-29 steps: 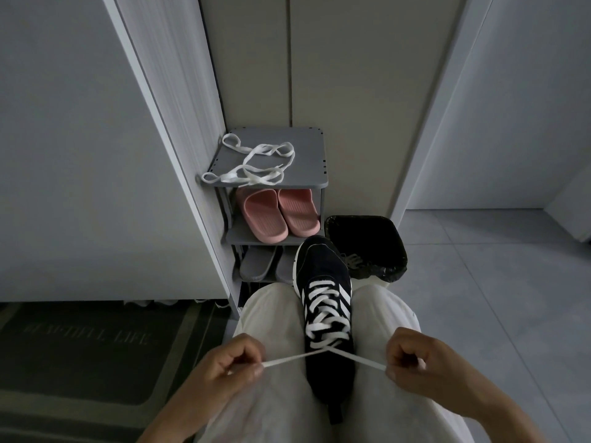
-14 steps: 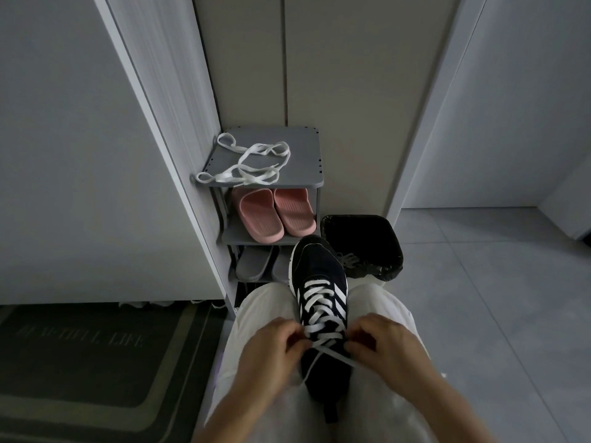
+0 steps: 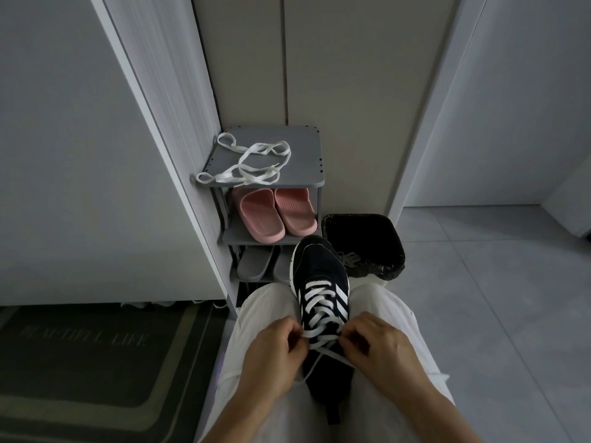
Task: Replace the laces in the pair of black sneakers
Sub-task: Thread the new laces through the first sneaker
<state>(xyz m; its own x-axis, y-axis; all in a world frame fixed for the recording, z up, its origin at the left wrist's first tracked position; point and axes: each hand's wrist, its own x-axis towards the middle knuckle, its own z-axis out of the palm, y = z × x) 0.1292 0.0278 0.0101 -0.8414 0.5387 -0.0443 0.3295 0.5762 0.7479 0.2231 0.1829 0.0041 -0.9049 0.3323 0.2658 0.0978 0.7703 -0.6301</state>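
A black sneaker [image 3: 319,270] with white stripes lies between my knees on my lap, toe pointing away. A white lace [image 3: 319,302] is threaded up its eyelets in crosses. My left hand [image 3: 271,356] pinches the left lace end beside the top eyelets. My right hand [image 3: 380,346] pinches the right lace end, which crosses under it. A loose tail hangs down by the tongue. A second white lace [image 3: 246,164] lies in loops on top of the grey shoe rack [image 3: 303,155]. The other sneaker is not in view.
Pink slippers [image 3: 275,215] sit on the rack's middle shelf, grey ones [image 3: 256,263] below. A black-lined bin [image 3: 364,244] stands right of the rack. A dark doormat [image 3: 89,356] lies at the left. Grey tiled floor [image 3: 495,298] spreads to the right.
Both hands came in from pulling the lace ends taut out to the sides and now meet at the top eyelets. The lace ends have gone slack and cross there.
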